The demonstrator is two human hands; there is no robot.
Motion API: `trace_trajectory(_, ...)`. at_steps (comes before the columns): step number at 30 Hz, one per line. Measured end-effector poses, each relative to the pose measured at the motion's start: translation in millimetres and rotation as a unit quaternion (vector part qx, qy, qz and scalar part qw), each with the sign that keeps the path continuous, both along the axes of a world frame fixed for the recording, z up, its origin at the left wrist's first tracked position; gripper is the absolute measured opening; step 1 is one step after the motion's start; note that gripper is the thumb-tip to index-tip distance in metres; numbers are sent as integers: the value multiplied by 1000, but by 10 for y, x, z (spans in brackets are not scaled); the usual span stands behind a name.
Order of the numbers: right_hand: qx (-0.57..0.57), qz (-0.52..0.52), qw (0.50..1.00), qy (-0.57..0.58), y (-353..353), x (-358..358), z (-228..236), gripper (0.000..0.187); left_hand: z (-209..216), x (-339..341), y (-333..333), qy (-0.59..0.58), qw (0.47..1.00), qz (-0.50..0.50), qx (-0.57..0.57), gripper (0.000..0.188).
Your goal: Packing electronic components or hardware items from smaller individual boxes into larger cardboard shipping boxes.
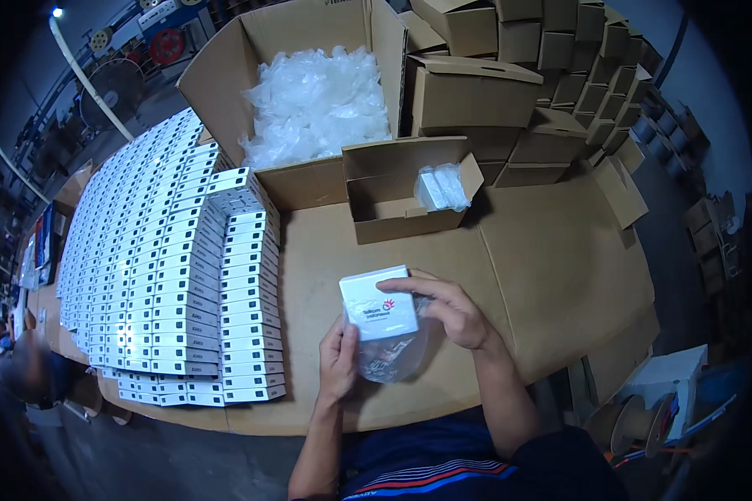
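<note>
A small white box (pixel 363 288) is held over the table, with its lower part inside a clear plastic bag (pixel 390 361). The bag's slack end hangs below it. My left hand (pixel 338 363) grips the bag and the box at the lower left corner, the thumb on the front. Over the upper right side reaches my right hand (pixel 451 309), one finger lying across the box's face and the others behind its edge. Beyond my hands stands an open cardboard carton (pixel 393 219), with a bagged white box (pixel 444 188) at its right end.
Rows of stacked white boxes (pixel 175 275) cover the table's left side. A large carton (pixel 305 190) full of clear bags (pixel 317 104) stands at the back. Brown cartons (pixel 476 98) pile up at the back right. Another person (pixel 33 367) is at the far left.
</note>
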State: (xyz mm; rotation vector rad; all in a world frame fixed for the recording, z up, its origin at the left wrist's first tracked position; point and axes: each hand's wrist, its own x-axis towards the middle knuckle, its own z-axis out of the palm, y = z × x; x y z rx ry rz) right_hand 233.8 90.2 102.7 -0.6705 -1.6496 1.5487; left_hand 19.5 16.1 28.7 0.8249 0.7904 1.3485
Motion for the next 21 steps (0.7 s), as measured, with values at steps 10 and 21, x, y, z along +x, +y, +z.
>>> trace_trajectory(10, -172, -277, 942, 86, -390, -302, -484, 29, -63, 40, 27, 102, 987, 123, 29, 47)
trace_trajectory(21, -34, -307, 943, 127, -338, -287, -639, 13, 10, -48, 75, 199, 971, 116, 67, 62)
